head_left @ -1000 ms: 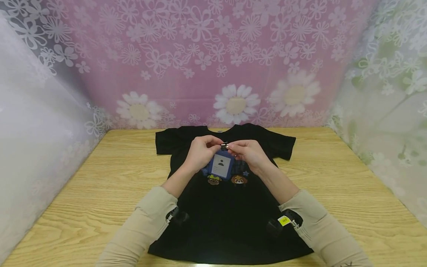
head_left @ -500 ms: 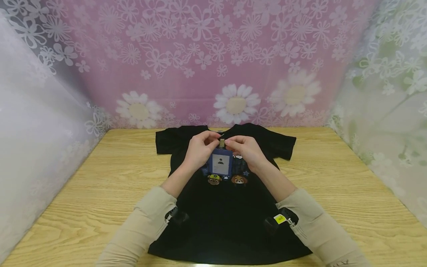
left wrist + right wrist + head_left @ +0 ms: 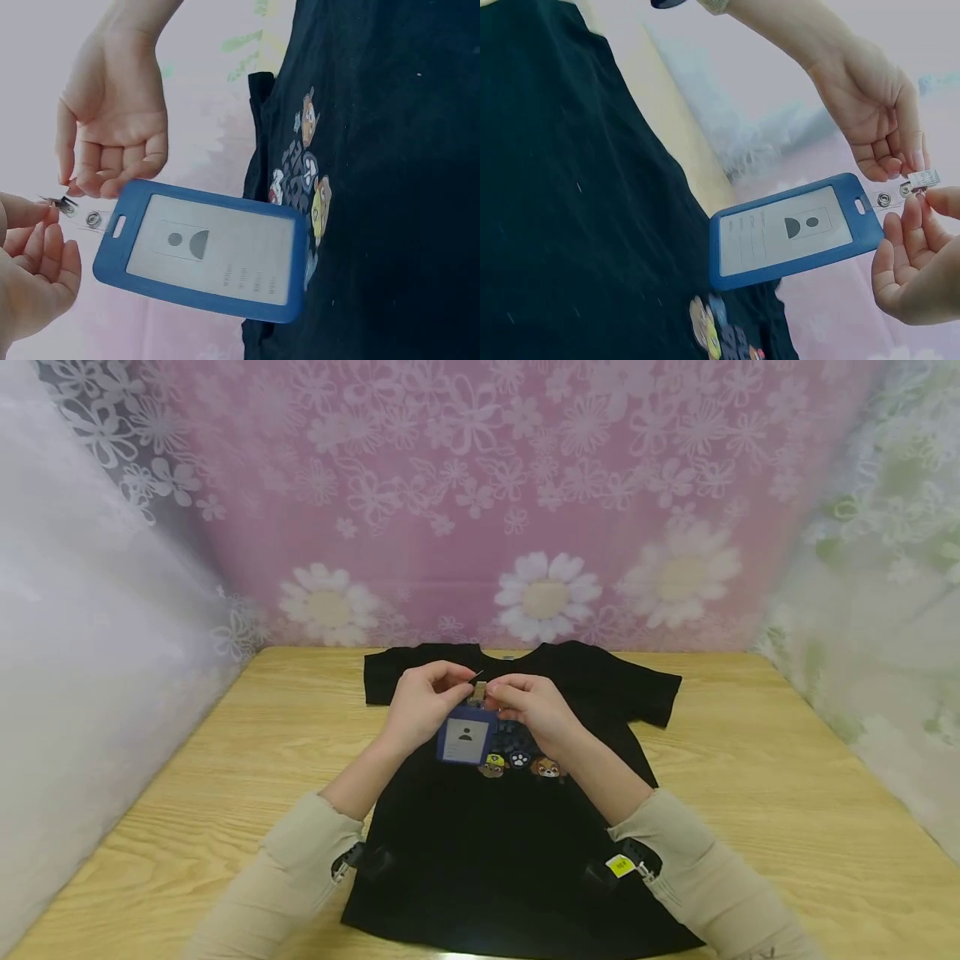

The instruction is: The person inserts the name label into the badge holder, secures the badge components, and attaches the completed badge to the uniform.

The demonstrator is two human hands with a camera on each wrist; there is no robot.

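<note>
A blue-framed badge holder (image 3: 467, 737) with a white card hangs over the black T-shirt (image 3: 480, 860), which lies spread out face up. A clear strap with a snap joins the holder to a small metal clip (image 3: 924, 178). My left hand (image 3: 420, 706) pinches the clip from the left, and a thin metal sliver juts out past its fingertips. From the right, the thumb and fingertips of my right hand (image 3: 534, 706) pinch the same clip. In the left wrist view the badge holder (image 3: 202, 251) hangs from the clip. The fingers partly hide the clip.
Under the shirt is a wood-grain table (image 3: 225, 793). A pink flowered curtain (image 3: 450, 527) stands behind it, with pale curtains at both sides. Cartoon dog faces (image 3: 547, 767) are printed on the shirt's chest. Dark wrist cameras hang below both sleeves.
Both hands have shifted left in the head view with the clip and badge holder between them. The holder has swung left off the print's middle, and the clip has turned its flat face toward the camera.
</note>
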